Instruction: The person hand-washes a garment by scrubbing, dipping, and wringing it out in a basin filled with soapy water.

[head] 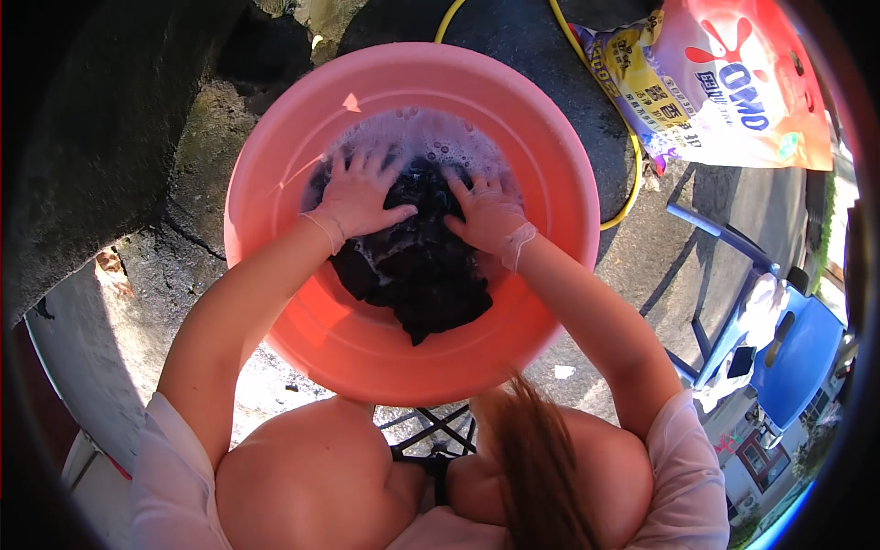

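A round pink-orange plastic basin stands before me, holding soapy water and a soaked black cloth, probably a garment. In a thin clear glove, my left hand lies on the cloth's left part, fingers spread and tips in the suds. My right hand, gloved the same way, rests at the cloth's right side with its fingers apart, the tips partly hidden by foam. Neither hand visibly grips the cloth. Its lower end is bunched above the water towards me.
An OMO detergent bag stands at the upper right. A yellow hose curves behind the basin. At the right is a blue chair bearing a phone and pale cloth. Dark rock rises on the left.
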Motion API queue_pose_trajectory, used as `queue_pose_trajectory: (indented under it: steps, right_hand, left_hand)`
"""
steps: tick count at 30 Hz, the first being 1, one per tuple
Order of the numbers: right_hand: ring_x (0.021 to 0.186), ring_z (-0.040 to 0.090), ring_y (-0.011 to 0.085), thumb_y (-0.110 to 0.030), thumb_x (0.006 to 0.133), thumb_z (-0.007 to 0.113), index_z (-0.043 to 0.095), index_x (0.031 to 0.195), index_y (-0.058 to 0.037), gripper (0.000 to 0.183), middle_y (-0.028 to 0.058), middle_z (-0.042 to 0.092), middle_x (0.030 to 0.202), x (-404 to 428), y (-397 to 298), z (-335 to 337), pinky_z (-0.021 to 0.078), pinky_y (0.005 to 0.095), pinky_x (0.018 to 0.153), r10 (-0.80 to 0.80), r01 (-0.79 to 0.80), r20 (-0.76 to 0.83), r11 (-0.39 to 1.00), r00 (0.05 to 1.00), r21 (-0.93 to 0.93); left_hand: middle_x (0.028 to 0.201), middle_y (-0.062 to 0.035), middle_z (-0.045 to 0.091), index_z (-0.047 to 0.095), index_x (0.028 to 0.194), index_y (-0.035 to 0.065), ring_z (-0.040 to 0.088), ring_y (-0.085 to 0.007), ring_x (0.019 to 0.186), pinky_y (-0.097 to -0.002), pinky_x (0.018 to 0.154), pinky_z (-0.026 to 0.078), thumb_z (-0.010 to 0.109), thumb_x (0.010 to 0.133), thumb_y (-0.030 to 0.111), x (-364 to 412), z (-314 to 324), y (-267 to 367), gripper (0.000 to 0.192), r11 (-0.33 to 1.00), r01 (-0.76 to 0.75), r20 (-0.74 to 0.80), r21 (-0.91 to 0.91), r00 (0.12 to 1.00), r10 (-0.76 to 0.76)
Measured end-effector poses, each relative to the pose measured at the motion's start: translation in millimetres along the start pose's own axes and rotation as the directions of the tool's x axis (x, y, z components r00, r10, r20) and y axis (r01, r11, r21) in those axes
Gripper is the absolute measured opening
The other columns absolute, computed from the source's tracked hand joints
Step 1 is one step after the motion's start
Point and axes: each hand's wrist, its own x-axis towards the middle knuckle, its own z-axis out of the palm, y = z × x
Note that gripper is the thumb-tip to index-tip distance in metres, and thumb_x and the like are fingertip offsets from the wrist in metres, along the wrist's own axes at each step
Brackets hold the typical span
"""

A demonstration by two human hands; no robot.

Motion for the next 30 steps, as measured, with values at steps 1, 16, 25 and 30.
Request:
queue_pose_trajectory:
  steps: [1, 16, 25, 30]
  right_hand:
    - [0.140, 0.031, 0.0497, -0.041, 0.090, 0.064, 0.032, 0.154, -0.0137, 0.077, 0.0268, 0.037, 0.150, 3.8, 1.8, -6.4, 0.0291, 0.0571, 0.113, 0.087, -0.090, 0.022, 0.972, 0.996, 0.216]
    - [0.105, 0.063, 0.0320, -0.012, 0.076, 0.065, 0.062, 0.116, 0.0008, 0.043, 0.0195, 0.067, 0.106, -68.1, 5.4, -97.2, 0.0472, 0.0373, 0.092, 0.013, -0.034, 0.032, 0.574, 0.999, 0.818]
    - [0.084, 0.055, 0.0116, 0.002, 0.073, 0.057, 0.060, 0.123, -0.0036, 0.050, 0.0022, 0.061, 0.092, -188.4, -40.3, -258.8, 0.0455, 0.0263, 0.072, -0.191, 0.247, -0.165, 0.575, 0.968, 0.780]
    - [0.086, 0.066, 0.0275, -0.015, 0.077, 0.058, 0.066, 0.110, 0.0008, 0.037, 0.0170, 0.067, 0.093, -246.9, -80.4, -320.2, 0.0489, 0.0354, 0.075, -0.011, 0.310, -0.384, 0.611, 0.923, 0.728]
  left_hand:
    - [0.148, -0.0190, 0.042, 0.041, 0.147, 0.0100, 0.036, -0.0415, 0.137, -0.0636, 0.113, 0.022, 0.061, 0.088, 0.056, 3.3, -5.7, -2.4, 0.077, 0.994, 0.020, 0.025, -0.108, 1.000, -0.017]
    - [0.106, -0.0079, 0.069, 0.064, 0.119, -0.0014, 0.063, -0.0140, 0.101, -0.0294, 0.090, 0.048, 0.067, 0.091, 0.014, -58.8, -155.0, 11.8, 0.032, 0.186, 0.328, 0.338, -0.926, 0.941, 0.019]
    - [0.102, -0.0027, 0.068, 0.063, 0.113, -0.0005, 0.061, -0.0078, 0.093, -0.0252, 0.085, 0.049, 0.066, 0.092, 0.013, -147.1, -358.5, 69.2, 0.025, 0.422, 0.026, 0.035, -0.906, 0.999, 0.015]
    - [0.104, -0.0079, 0.069, 0.060, 0.114, -0.0016, 0.064, -0.0149, 0.096, -0.0296, 0.091, 0.049, 0.063, 0.092, 0.007, -169.9, -402.9, 116.0, 0.024, -0.076, -0.213, -0.207, -0.974, 0.975, -0.083]
